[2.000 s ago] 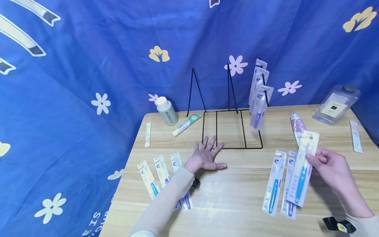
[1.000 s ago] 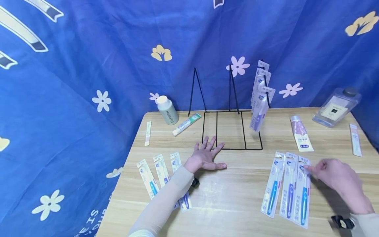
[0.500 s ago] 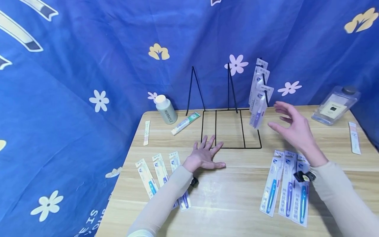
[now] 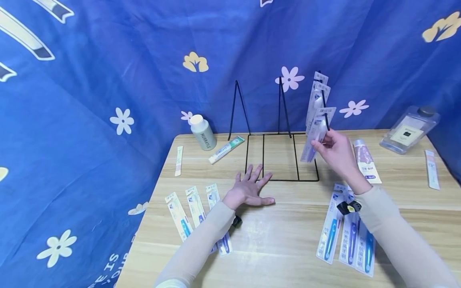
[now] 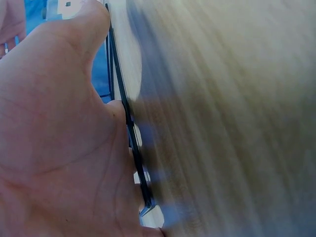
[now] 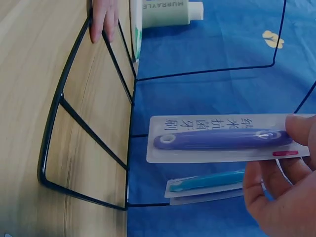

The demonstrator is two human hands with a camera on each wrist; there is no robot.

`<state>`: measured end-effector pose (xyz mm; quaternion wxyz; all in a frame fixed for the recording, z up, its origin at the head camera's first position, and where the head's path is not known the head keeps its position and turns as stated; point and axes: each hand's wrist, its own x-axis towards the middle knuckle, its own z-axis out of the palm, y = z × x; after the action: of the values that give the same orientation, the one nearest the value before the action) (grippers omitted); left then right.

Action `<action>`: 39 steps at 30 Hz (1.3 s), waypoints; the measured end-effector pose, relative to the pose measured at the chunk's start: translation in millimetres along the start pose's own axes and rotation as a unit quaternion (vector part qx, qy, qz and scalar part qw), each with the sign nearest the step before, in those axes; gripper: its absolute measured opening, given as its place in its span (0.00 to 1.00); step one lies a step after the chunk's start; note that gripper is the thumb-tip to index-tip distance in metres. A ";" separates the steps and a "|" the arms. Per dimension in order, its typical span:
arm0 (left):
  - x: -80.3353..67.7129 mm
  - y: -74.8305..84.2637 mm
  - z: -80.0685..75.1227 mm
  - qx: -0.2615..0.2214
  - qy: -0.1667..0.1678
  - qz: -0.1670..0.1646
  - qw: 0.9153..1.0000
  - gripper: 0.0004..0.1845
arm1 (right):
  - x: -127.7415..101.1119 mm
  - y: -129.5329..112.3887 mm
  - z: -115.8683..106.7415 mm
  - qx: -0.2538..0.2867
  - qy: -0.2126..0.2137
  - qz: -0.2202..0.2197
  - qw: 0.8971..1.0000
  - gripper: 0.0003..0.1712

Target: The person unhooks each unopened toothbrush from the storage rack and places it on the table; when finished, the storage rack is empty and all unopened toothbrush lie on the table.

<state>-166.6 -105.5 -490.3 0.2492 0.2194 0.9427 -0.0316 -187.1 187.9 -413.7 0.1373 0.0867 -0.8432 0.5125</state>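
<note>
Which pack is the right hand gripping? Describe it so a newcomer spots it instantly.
Find the black wire display rack at the wooden table's back edge. On its right-side hook, the right hand pinches the frontmost, lowest hanging pack: a purple-handled toothbrush, unlike the blue-handled one behind.

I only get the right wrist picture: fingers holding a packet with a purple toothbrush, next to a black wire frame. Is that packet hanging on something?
Observer: Its top sits at the right hook of the wire rack. I cannot tell whether the purple toothbrush packet is hooked on. The right hand pinches it.
Operator: Whose fingers are at the top of my picture?
Observer: The left hand, lying flat on the table.
Operator: Any more toothbrushes?
Observer: Three packets on the left, three packets on the right.
</note>
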 end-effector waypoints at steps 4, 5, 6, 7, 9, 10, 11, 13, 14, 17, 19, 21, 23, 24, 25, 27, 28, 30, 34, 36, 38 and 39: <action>-0.3 0.3 0.3 0.000 -0.002 0.000 1.000 0.52 | -14.5 -3.6 -2.9 0.015 -0.006 0.007 1.000 0.19; -0.5 0.4 0.4 0.000 -0.002 -0.001 1.000 0.52 | -18.8 -4.4 -3.9 0.016 -0.005 0.008 1.000 0.18; -0.9 0.7 0.3 0.000 -0.003 0.000 1.000 0.52 | -23.2 -5.3 -5.1 0.018 -0.003 0.010 1.000 0.18; -1.1 0.9 0.3 -0.001 -0.003 0.000 1.000 0.52 | -27.5 -6.5 -6.4 0.018 -0.001 0.010 1.000 0.18; -1.5 1.3 0.5 -0.002 -0.002 0.000 1.000 0.52 | -36.2 -8.8 -9.5 0.018 0.005 0.009 1.000 0.18; -1.7 1.5 0.6 -0.002 -0.002 0.000 1.000 0.52 | -40.3 -10.0 -11.4 0.015 0.010 0.007 1.000 0.17; -1.7 1.4 1.0 -0.002 -0.001 -0.001 1.000 0.52 | -44.2 -11.2 -13.5 0.014 0.014 0.006 1.000 0.17; -2.0 1.5 1.0 -0.002 -0.001 -0.001 1.000 0.52 | -51.4 -13.6 -18.2 0.017 0.020 0.001 1.000 0.15; -2.0 1.5 1.2 -0.002 -0.001 -0.002 1.000 0.52 | -55.1 -14.3 -20.9 0.018 0.022 0.001 1.000 0.15; -1.9 1.6 1.1 -0.002 -0.002 -0.002 1.000 0.52 | -66.0 -15.0 -31.0 0.017 0.023 0.003 1.000 0.15; -1.8 2.0 0.4 -0.002 -0.001 -0.002 1.000 0.52 | -73.8 -13.5 -39.5 0.009 0.020 0.006 1.000 0.14; -1.5 2.4 -0.1 0.000 -0.001 -0.001 1.000 0.52 | -82.1 -9.7 -48.9 0.001 0.016 0.011 1.000 0.14; -1.0 2.7 -0.5 0.002 0.000 0.000 1.000 0.52 | -91.3 -4.7 -59.2 -0.008 0.012 0.026 1.000 0.15; -0.8 2.8 -0.7 0.003 0.000 0.000 1.000 0.52 | -95.7 -1.4 -64.3 -0.013 0.011 0.036 0.999 0.15; -0.4 2.7 -0.6 0.004 0.000 0.001 1.000 0.52 | -100.3 2.1 -69.6 -0.016 0.012 0.049 0.999 0.15; 0.4 2.6 -0.2 0.006 0.001 0.001 1.000 0.52 | -108.8 10.6 -80.7 -0.009 0.013 0.078 0.997 0.13; 0.9 2.3 0.1 0.006 0.001 0.001 1.000 0.52 | -112.9 15.4 -86.3 0.003 0.013 0.094 0.995 0.11; 1.5 1.9 0.6 0.007 0.002 0.001 1.000 0.52 | -120.5 26.9 -97.5 0.044 0.016 0.127 0.991 0.10; 2.1 1.1 0.9 0.008 0.001 0.000 1.000 0.52 | -138.0 53.7 -117.2 0.073 0.028 0.201 0.976 0.13; 1.9 1.0 0.9 0.008 0.002 0.000 1.000 0.52 | -148.5 68.3 -125.8 0.056 0.029 0.245 0.967 0.11; 1.5 0.9 0.9 0.007 0.002 -0.001 1.000 0.52 | -159.2 82.6 -132.8 0.024 0.018 0.287 0.957 0.03; 1.3 0.9 1.0 0.007 0.002 -0.001 1.000 0.52 | -164.1 89.5 -135.5 0.007 0.008 0.306 0.952 0.04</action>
<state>-166.7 -104.3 -491.7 0.2457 0.2200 0.9433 -0.0379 -38.0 350.3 -482.2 -0.0197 -0.1786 -0.8243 0.5369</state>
